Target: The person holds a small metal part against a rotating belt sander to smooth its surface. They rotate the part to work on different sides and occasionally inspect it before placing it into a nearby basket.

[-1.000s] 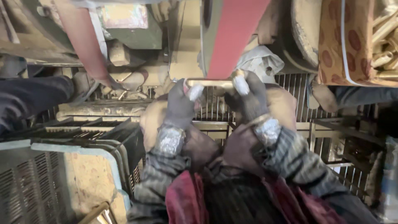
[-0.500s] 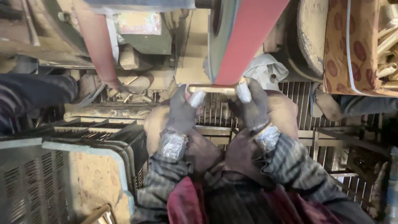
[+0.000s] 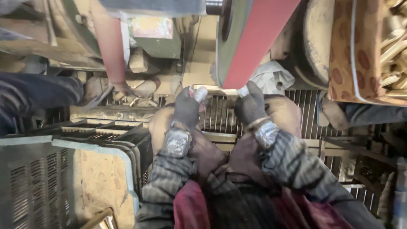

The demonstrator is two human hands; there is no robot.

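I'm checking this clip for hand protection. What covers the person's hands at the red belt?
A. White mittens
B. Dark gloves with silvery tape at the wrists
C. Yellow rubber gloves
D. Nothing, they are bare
B: the left hand and right hand both wear dark gloves, silvery tape wrapped at each wrist, just below the red belt.

both gloved hands reach forward side by side under the red belt point(image 3: 258, 42). the left hand point(image 3: 186, 108) and right hand point(image 3: 251, 106) are curled, with taped wrists.

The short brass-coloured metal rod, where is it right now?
In the head view, the short brass-coloured metal rod sits upper centre, held at its ends by the gloved left hand and right hand, just under the red sanding belt.
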